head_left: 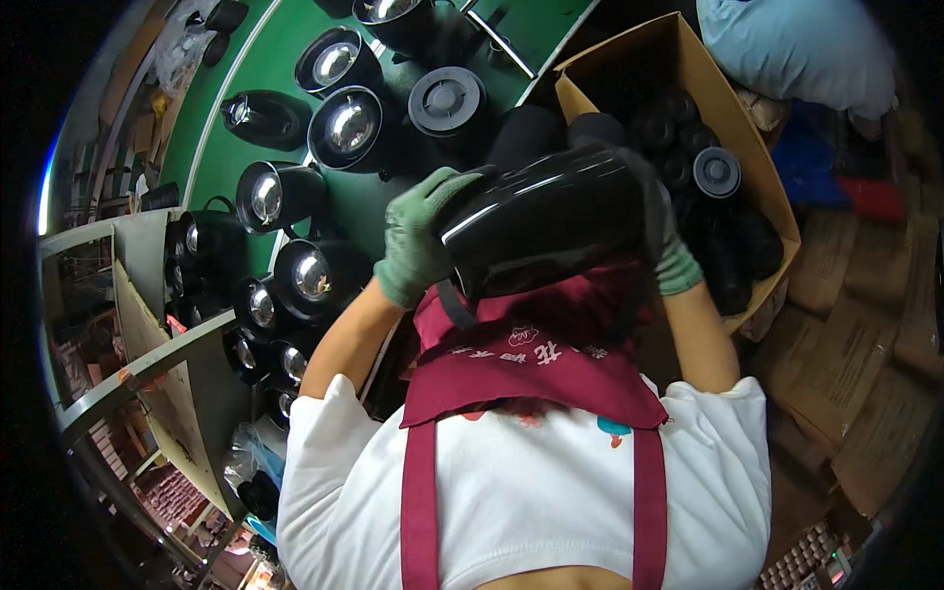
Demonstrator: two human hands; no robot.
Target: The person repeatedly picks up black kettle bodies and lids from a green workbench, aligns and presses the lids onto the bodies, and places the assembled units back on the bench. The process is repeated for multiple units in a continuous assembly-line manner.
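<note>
Glossy black jug body (546,226) held crosswise before maroon apron (531,388), left gloved hand (418,236) closed on one end, right gloved hand (672,246) at the other, its fingertips hidden, black jugs (346,128) crowding green work surface (261,74), open carton (573,96) just beyond at right.

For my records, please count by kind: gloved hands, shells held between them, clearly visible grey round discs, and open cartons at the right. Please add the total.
Green-gloved hands: 2
Glossy black shell between them: 1
Grey round discs: 2
Open carton: 1
Total: 6
</note>
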